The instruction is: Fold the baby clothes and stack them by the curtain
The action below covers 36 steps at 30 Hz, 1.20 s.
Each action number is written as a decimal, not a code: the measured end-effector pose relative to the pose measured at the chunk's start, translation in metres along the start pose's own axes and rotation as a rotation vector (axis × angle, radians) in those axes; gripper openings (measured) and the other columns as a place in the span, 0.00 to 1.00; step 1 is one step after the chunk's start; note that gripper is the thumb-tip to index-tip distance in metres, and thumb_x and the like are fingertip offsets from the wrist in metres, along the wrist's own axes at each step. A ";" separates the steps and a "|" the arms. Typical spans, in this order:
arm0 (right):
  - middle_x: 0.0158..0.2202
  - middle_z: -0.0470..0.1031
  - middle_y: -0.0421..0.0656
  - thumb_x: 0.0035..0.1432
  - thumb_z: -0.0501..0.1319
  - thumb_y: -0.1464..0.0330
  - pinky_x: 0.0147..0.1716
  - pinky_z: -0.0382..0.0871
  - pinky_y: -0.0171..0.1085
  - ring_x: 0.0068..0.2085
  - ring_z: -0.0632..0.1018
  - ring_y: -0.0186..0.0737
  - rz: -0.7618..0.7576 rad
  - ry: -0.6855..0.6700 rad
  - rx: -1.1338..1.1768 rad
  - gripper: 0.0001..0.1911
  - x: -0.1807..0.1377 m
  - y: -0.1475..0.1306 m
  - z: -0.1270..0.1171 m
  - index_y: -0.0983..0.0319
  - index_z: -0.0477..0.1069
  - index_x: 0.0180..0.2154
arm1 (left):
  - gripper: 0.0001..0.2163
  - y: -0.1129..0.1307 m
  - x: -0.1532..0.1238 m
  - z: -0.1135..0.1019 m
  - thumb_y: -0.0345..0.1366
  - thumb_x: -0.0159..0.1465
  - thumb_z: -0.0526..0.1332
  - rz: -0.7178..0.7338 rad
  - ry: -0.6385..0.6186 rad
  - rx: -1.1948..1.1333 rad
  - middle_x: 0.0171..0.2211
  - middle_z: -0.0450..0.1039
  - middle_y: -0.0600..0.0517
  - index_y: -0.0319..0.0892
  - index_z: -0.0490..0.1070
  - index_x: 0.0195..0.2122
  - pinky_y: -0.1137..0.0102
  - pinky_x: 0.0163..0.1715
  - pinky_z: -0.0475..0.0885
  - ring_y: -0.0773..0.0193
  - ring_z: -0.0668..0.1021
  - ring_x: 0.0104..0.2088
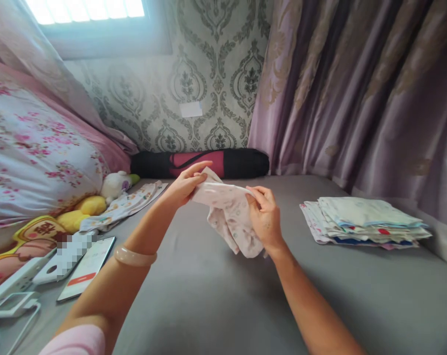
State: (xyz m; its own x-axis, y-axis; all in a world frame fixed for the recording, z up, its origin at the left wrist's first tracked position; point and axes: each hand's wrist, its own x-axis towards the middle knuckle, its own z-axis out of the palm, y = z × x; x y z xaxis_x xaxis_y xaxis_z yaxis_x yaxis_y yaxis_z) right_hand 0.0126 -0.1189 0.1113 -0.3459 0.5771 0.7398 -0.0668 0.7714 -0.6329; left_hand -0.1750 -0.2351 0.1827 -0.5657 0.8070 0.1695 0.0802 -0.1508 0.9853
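A small pale pink garment [232,209] with a faint print hangs in the air above the grey bed sheet. My left hand [188,185] pinches its upper left corner between thumb and fingers, with one finger stretched out. My right hand [264,214] grips the upper right edge, thumb on the near side. The top edge runs nearly straight between both hands, while the lower part droops in loose folds. Whether it is a pair of trousers or a top, I cannot tell.
To the right lies a stack of folded clothes [367,222]. Leftward are a printed cloth [129,204], plush toys [114,186], a phone [86,271], a power strip [21,276] and a charger cable. A black and red roll-shaped bag [241,163] rests along the wall.
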 end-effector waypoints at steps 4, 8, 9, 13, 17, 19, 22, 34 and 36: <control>0.39 0.79 0.44 0.62 0.58 0.60 0.42 0.71 0.38 0.39 0.77 0.40 0.144 0.004 0.113 0.15 0.014 -0.014 -0.026 0.60 0.78 0.43 | 0.19 -0.010 -0.005 -0.002 0.42 0.50 0.71 -0.093 -0.087 0.062 0.33 0.76 0.50 0.38 0.77 0.42 0.76 0.23 0.63 0.71 0.72 0.25; 0.32 0.79 0.41 0.57 0.61 0.58 0.30 0.69 0.33 0.31 0.76 0.38 0.328 0.085 0.236 0.15 0.021 -0.016 -0.048 0.61 0.78 0.40 | 0.20 -0.022 -0.007 0.002 0.50 0.53 0.69 -0.088 -0.172 0.085 0.31 0.75 0.50 0.38 0.77 0.37 0.75 0.26 0.64 0.69 0.73 0.27; 0.31 0.78 0.40 0.56 0.62 0.57 0.28 0.68 0.33 0.29 0.75 0.37 0.367 0.097 0.262 0.16 0.023 -0.013 -0.053 0.61 0.78 0.39 | 0.20 -0.025 -0.008 0.003 0.52 0.54 0.68 -0.084 -0.194 0.106 0.30 0.75 0.50 0.38 0.77 0.37 0.75 0.26 0.64 0.68 0.73 0.28; 0.26 0.77 0.39 0.51 0.65 0.57 0.23 0.65 0.31 0.25 0.73 0.34 0.482 0.027 0.312 0.16 0.029 0.005 -0.065 0.62 0.78 0.36 | 0.23 -0.037 -0.014 0.007 0.57 0.57 0.63 -0.090 -0.264 0.223 0.31 0.74 0.51 0.39 0.76 0.38 0.74 0.28 0.65 0.67 0.73 0.29; 0.28 0.78 0.40 0.48 0.67 0.57 0.24 0.66 0.31 0.26 0.74 0.34 0.499 -0.055 0.313 0.17 0.033 0.024 -0.070 0.62 0.77 0.36 | 0.19 -0.051 -0.019 0.011 0.52 0.58 0.64 -0.079 -0.312 0.235 0.33 0.74 0.50 0.39 0.75 0.39 0.73 0.29 0.65 0.66 0.73 0.31; 0.28 0.78 0.40 0.47 0.67 0.57 0.24 0.67 0.32 0.25 0.75 0.34 0.520 -0.071 0.308 0.17 0.034 0.031 -0.073 0.62 0.77 0.36 | 0.16 -0.058 -0.019 0.013 0.45 0.56 0.66 -0.089 -0.302 0.219 0.33 0.74 0.51 0.40 0.73 0.41 0.73 0.28 0.65 0.66 0.73 0.31; 0.25 0.77 0.39 0.44 0.68 0.58 0.22 0.66 0.32 0.23 0.73 0.34 0.583 -0.030 0.297 0.17 0.037 0.035 -0.079 0.62 0.77 0.34 | 0.16 -0.068 -0.015 0.014 0.38 0.52 0.64 -0.115 -0.208 0.248 0.29 0.73 0.53 0.40 0.73 0.42 0.74 0.25 0.62 0.67 0.72 0.28; 0.24 0.77 0.40 0.44 0.69 0.59 0.19 0.65 0.32 0.20 0.72 0.34 0.565 0.116 0.253 0.15 0.041 0.034 -0.096 0.61 0.78 0.34 | 0.09 -0.043 0.000 0.004 0.39 0.51 0.65 -0.177 -0.375 0.229 0.26 0.74 0.51 0.41 0.78 0.30 0.73 0.25 0.66 0.66 0.73 0.27; 0.24 0.77 0.40 0.44 0.69 0.60 0.19 0.66 0.33 0.21 0.72 0.35 0.578 0.136 0.224 0.15 0.041 0.043 -0.097 0.61 0.78 0.34 | 0.09 -0.045 -0.003 0.007 0.39 0.51 0.67 -0.263 -0.411 0.117 0.23 0.72 0.51 0.39 0.77 0.29 0.74 0.23 0.65 0.69 0.71 0.23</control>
State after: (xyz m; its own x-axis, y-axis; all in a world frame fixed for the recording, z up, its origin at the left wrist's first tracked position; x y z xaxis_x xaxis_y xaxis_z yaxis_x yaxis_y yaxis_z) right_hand 0.0860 -0.0362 0.1366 -0.2635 0.9239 0.2776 -0.1041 0.2588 -0.9603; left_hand -0.1708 -0.2271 0.1384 -0.2108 0.9709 -0.1141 0.0830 0.1340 0.9875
